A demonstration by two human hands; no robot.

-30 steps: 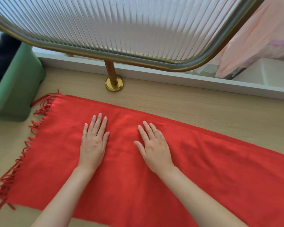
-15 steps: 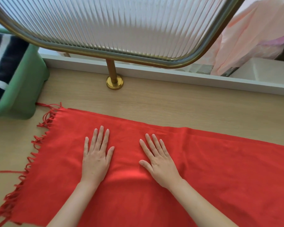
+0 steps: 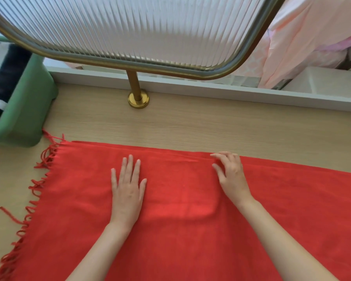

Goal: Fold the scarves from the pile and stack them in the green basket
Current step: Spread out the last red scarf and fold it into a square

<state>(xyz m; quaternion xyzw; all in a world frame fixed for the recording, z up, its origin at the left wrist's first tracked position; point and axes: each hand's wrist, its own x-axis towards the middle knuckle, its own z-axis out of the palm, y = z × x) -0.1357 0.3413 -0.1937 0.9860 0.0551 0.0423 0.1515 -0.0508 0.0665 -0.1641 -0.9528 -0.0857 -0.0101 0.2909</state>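
A red scarf (image 3: 180,224) with a fringed left end lies spread flat across the wooden table. My left hand (image 3: 128,189) rests palm down on it, fingers apart, left of centre. My right hand (image 3: 229,173) sits near the scarf's far edge, fingers curled and fingertips touching the cloth there; it grips nothing that I can see. The green basket (image 3: 26,110) stands at the far left, touching the scarf's fringe, and holds a black and white striped scarf (image 3: 2,78).
A ribbed glass screen (image 3: 140,27) in a brass frame stands on a brass post (image 3: 137,96) at the table's back edge. Behind it lie a white ledge (image 3: 251,94) and pink fabric (image 3: 304,37). Bare wood (image 3: 211,126) shows between scarf and ledge.
My right hand slid to the right and up to the scarf's far edge, its fingers curling. My left hand stayed flat. The view tilted, so the scarf sits lower in frame.
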